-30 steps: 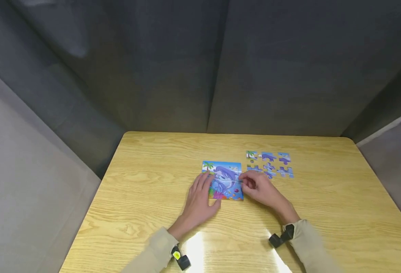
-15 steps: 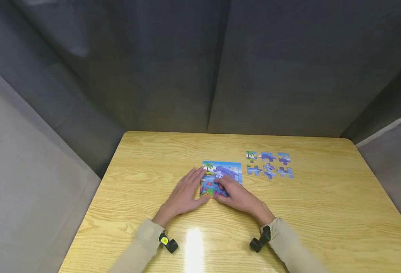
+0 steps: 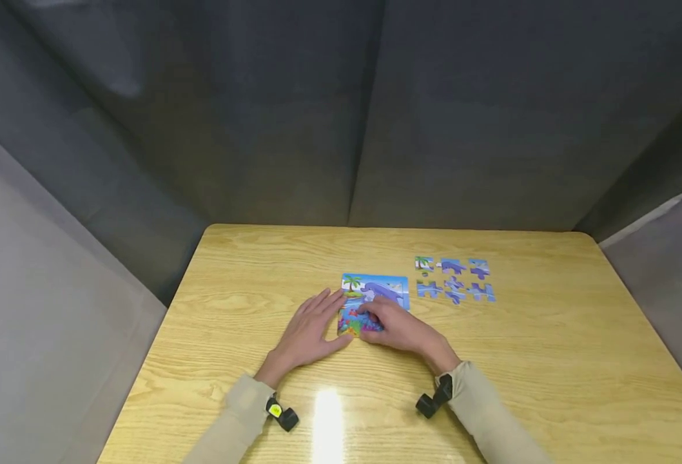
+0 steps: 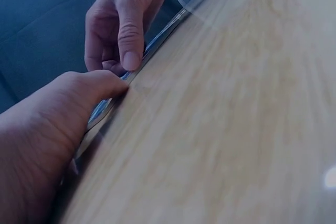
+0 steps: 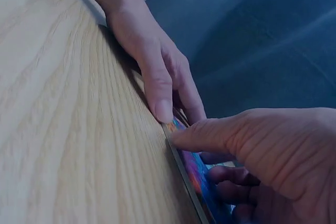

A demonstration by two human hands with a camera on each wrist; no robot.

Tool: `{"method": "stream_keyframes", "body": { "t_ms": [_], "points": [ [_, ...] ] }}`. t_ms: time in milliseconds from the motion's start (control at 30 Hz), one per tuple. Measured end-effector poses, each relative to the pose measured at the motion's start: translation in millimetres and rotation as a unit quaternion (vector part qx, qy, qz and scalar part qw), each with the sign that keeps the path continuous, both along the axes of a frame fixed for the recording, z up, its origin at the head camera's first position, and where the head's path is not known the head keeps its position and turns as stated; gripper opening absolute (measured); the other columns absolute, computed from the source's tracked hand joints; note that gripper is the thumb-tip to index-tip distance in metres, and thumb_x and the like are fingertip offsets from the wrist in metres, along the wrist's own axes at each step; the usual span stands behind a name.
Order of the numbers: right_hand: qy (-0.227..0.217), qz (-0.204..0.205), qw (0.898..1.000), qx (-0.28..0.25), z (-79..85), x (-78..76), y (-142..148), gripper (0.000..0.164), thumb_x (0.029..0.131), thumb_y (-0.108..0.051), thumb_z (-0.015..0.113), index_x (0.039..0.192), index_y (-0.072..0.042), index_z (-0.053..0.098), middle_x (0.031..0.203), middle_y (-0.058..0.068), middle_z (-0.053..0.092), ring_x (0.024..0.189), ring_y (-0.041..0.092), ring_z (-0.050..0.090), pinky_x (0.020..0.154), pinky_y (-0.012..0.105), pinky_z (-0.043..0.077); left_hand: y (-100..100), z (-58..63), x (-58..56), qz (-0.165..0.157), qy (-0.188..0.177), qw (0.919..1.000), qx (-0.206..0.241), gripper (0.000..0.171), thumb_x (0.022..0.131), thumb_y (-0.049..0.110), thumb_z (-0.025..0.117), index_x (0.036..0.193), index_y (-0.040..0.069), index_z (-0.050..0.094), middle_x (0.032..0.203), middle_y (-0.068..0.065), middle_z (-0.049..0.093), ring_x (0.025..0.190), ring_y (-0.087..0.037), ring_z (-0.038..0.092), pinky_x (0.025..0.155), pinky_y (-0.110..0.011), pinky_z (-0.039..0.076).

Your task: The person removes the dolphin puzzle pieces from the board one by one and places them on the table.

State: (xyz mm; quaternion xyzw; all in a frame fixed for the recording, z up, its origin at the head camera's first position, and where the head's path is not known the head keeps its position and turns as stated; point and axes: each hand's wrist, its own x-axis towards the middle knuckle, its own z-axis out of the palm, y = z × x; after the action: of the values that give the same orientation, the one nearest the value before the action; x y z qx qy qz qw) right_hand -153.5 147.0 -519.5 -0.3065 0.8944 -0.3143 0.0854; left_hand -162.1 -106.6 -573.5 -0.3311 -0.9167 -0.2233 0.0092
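Note:
A dolphin jigsaw puzzle [image 3: 354,284] lies on the table, with a palm tree at its upper left and a red crab lower down. My left hand [image 3: 308,332] lies along its left side, fingers extended, the thumb at the near edge. Over the lower middle, my right hand [image 3: 401,325] has curled fingers on the picture and its thumb at the near edge. In the right wrist view the right thumb [image 5: 210,135] touches the puzzle's rim close to the left thumb [image 5: 160,95]. The picture beneath the right hand is hidden, so a separate piece there cannot be told.
Several loose jigsaw pieces [image 3: 452,267] lie in two rows to the right of the puzzle, showing palm tree and dolphin parts. The wooden table [image 3: 248,277] ends at a dark curtain [image 3: 271,129] behind.
My right hand has moved left from the puzzle's right edge to its lower middle. The left hand has shifted left, uncovering the lower-left crab picture. Little differs over the last half second.

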Motion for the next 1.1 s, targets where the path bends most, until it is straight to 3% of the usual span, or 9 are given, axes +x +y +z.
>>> {"method": "stream_keyframes", "body": {
  "t_ms": [267,467,833,1100],
  "points": [
    [-0.026,-0.034,0.999,0.001,-2.2,-0.6,-8.2,0.049,0.090,-0.033,0.084,0.122,-0.001,0.065,0.090,0.004,0.058,0.076,0.012,0.048,0.067,0.028,0.044,1.8,-0.5,0.8,0.005,0.010,0.9998,0.015,0.086,0.097,0.068,0.056,0.164,0.018,0.035,0.170,0.001,0.032,0.159,-0.028,0.022,0.126,-0.055,0.019],
    [-0.035,-0.034,0.999,-0.003,-4.5,-3.5,-8.6,0.053,0.090,-0.039,0.083,0.122,-0.003,0.062,0.090,0.005,0.057,0.075,0.012,0.048,0.065,0.028,0.044,1.0,-1.3,0.6,0.009,0.013,0.9998,0.010,0.086,0.097,0.070,0.054,0.164,0.020,0.035,0.170,0.002,0.032,0.159,-0.028,0.023,0.126,-0.055,0.019],
    [-0.044,-0.049,0.997,-0.032,-9.4,-3.4,-8.2,0.050,0.085,-0.032,0.089,0.115,-0.008,0.056,0.093,0.004,0.055,0.075,0.012,0.048,0.066,0.027,0.045,1.4,0.5,0.3,0.007,0.018,0.9998,-0.003,0.085,0.098,0.067,0.053,0.164,0.018,0.035,0.170,-0.001,0.032,0.159,-0.029,0.023,0.126,-0.055,0.020],
    [-0.045,-0.043,0.997,-0.035,-10.6,-3.5,-8.3,0.048,0.086,-0.028,0.088,0.116,-0.008,0.056,0.093,0.003,0.054,0.076,0.012,0.047,0.068,0.028,0.044,0.6,2.5,1.5,0.010,0.013,0.9999,0.003,0.065,0.104,0.041,0.049,0.163,0.016,0.037,0.170,-0.001,0.033,0.159,-0.028,0.023,0.127,-0.051,0.017]
  ]
}}
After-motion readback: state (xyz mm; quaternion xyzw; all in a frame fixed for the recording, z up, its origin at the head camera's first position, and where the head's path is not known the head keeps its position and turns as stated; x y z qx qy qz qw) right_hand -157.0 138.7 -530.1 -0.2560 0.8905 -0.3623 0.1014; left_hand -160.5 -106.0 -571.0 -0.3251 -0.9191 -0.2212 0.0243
